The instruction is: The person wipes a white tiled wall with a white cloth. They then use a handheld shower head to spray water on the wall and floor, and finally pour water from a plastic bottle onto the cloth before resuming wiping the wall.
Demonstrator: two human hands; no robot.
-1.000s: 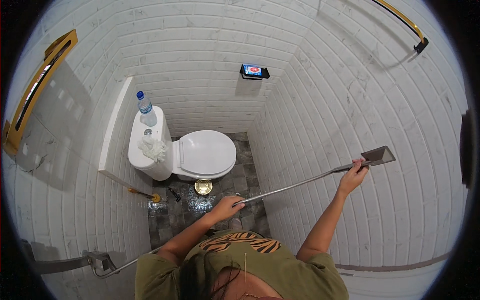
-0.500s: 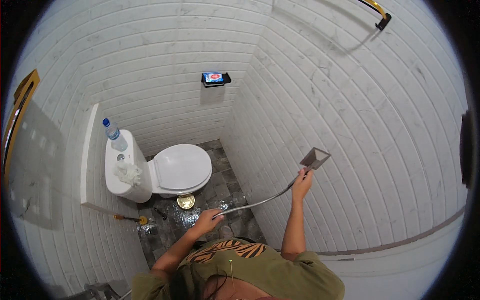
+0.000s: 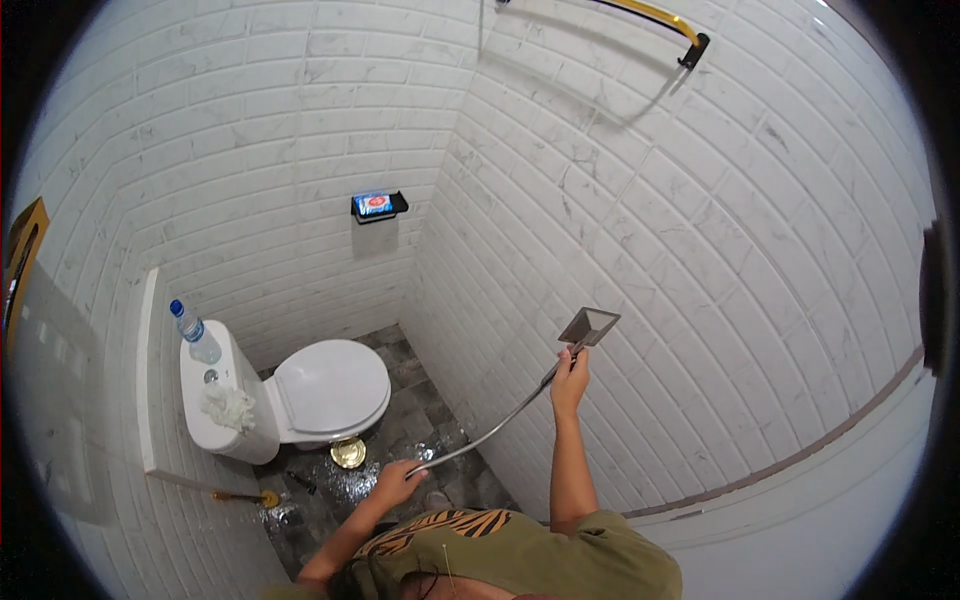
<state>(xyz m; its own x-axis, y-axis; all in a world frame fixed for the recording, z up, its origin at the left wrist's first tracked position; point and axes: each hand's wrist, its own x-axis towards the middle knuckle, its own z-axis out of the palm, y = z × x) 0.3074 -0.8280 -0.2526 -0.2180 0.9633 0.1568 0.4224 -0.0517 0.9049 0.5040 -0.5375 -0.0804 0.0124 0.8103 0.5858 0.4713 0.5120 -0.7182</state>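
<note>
A square-faced hand shower head (image 3: 590, 326) is raised beside the right-hand tiled wall. Its handle is wrapped by the fingers of my right hand (image 3: 570, 378). From there a grey metal hose (image 3: 492, 433) curves down to the left. My left hand (image 3: 396, 484), lower and nearer to me, is closed round that hose above the floor. The rest of the hose past my left hand is hidden. Whether water runs from the head cannot be made out.
A white toilet (image 3: 335, 385) with its lid down stands at the left. On its tank are a plastic bottle (image 3: 196, 335) and a crumpled whitish cloth or glove (image 3: 228, 407). The dark tiled floor (image 3: 415, 400) shines wet round a gold floor drain (image 3: 348, 453). A black holder (image 3: 398, 202) carries a blue packet.
The view has swung up and to the right, so the toilet and walls sit lower and further left. Both hands keep hold of the shower head and hose.
</note>
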